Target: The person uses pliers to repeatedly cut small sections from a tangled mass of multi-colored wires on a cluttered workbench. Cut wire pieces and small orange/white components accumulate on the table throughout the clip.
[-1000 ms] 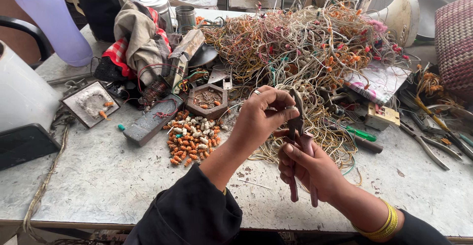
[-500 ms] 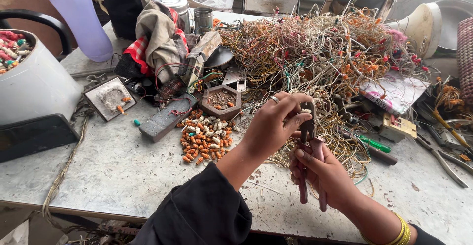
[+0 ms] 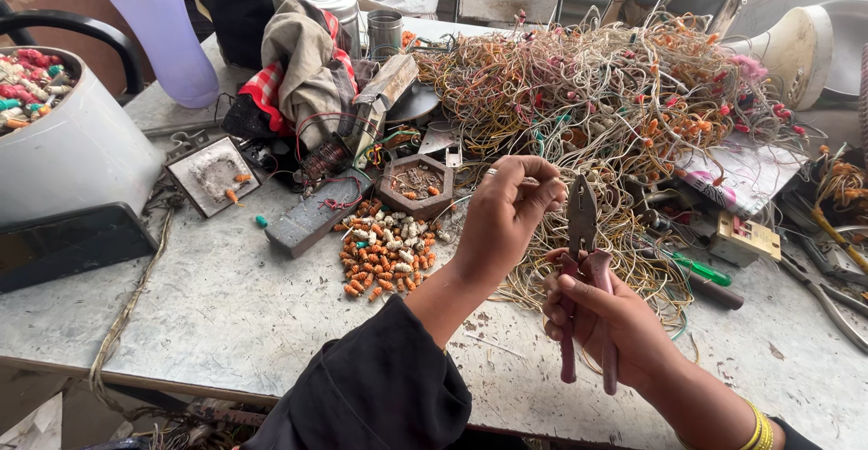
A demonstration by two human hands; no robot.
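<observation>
My right hand grips a pair of pliers with dark red handles, jaws pointing up. My left hand is pinched on a thin wire right beside the plier jaws, with a ring on one finger. Both hands hover over the front of a grey worktable. Behind them spreads a big tangle of pale, orange and pink wires. A small heap of orange and white cut pieces lies just left of my left wrist.
A grey bucket with coloured pieces stands at far left, a purple bottle behind it. A hexagonal wooden tray, a grey block, a cloth bundle, a green-handled screwdriver and other tools surround the work spot.
The view has shifted right and nearer. My hands keep the same hold; the left hand's pinch sits closer to the plier jaws.
</observation>
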